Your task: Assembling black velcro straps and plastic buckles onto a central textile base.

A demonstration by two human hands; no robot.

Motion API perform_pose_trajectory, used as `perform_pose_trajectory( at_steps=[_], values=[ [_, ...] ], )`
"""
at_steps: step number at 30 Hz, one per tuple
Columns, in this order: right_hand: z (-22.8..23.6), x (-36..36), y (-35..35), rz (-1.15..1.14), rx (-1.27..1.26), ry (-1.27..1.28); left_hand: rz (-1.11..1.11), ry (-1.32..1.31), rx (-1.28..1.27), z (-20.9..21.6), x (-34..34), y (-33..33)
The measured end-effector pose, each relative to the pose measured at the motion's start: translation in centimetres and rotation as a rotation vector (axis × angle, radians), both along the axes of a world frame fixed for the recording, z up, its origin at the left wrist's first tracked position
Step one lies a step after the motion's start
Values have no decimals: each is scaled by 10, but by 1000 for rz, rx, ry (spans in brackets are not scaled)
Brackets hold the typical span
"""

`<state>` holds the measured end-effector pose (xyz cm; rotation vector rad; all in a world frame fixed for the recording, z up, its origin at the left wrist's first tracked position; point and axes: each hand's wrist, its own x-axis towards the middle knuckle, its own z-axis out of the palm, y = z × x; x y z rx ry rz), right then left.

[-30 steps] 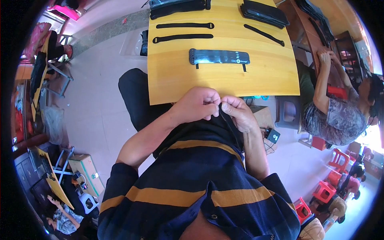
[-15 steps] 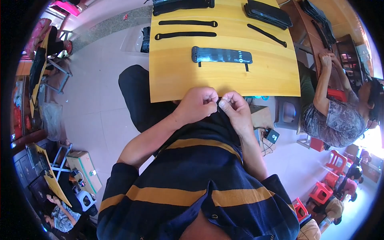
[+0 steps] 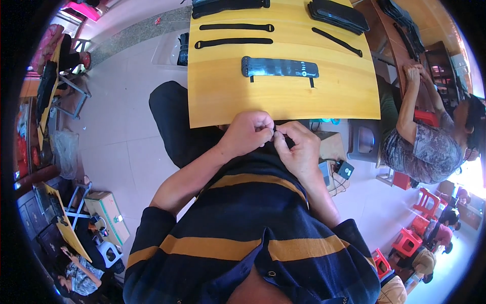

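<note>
My left hand [image 3: 252,130] and my right hand [image 3: 298,144] meet in front of my body, just off the near edge of the yellow table [image 3: 217,109]. Both are closed, with thumbs and fingertips pinched close together. A sliver of something dark shows between them, mostly covered by the fingers, and I cannot make out its kind. On the table beyond lies a flat black printed package [image 3: 280,67] with two short black tabs on its near side. Farther off are two black straps with end loops, an upper strap [image 3: 236,27] and a lower strap [image 3: 234,43].
A third black strap [image 3: 336,41] lies slanted at the right, below a stack of black packages [image 3: 338,16]. More black bundles [image 3: 230,6] sit at the far left edge. A person [image 3: 425,137] works at a brown table on the right. A cardboard box [image 3: 331,147] stands below my table.
My right hand has turned and shifted slightly, its fingers now bent over toward the left hand. The left hand stays nearly in place. Things on the table have not moved.
</note>
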<state>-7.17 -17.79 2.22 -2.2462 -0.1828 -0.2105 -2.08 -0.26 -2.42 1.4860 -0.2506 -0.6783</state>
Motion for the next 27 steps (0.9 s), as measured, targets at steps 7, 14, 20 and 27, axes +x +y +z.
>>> perform_pose_trajectory(
  at_steps=[7,14,20,27],
  values=[
    [2,1,1,-21,-55,-13,41,-8,-16,5,-5,-2],
    [2,0,0,-49,-37,21,43,-36,-21,2,-6,-5],
    [0,0,4,-98,19,54,94,-65,-43,-4,-8,-11],
    [-5,-1,3,-143,144,116,170,-74,-23,-7,-9,-14]
  ],
)
